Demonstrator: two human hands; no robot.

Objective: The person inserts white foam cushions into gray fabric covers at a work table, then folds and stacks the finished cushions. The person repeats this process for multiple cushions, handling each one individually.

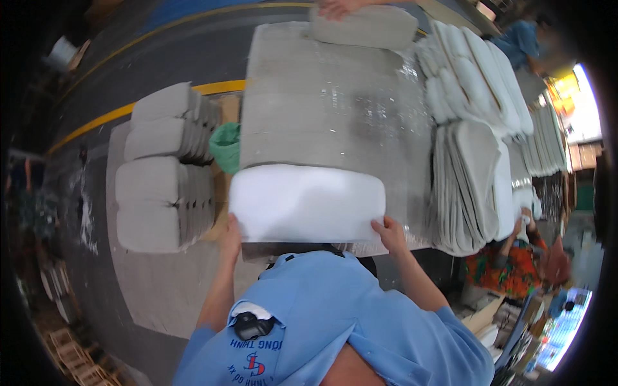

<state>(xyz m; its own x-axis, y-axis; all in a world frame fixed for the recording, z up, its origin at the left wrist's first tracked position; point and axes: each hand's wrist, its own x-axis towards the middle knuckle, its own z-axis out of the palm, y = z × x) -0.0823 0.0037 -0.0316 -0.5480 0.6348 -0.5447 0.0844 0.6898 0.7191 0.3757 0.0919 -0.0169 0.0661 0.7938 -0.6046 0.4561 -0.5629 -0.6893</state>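
A white, round-cornered cushion pad (308,202) lies along the near edge of the plastic-covered table (322,116), right in front of my body. My left hand (233,233) grips its left end near the lower corner, with most of the fingers hidden. At the lower right corner, my right hand (389,235) pinches the edge between thumb and fingers. A thin grey border shows along the pad's far edge; what lies underneath is mostly hidden.
Stacked grey cushions (151,193) stand left, beside a green bag (225,147). Grey pads (467,186) and white pads (470,71) pile up on the right. Across the table, another person's hand (340,8) rests on a grey cushion (367,29). More people are at right.
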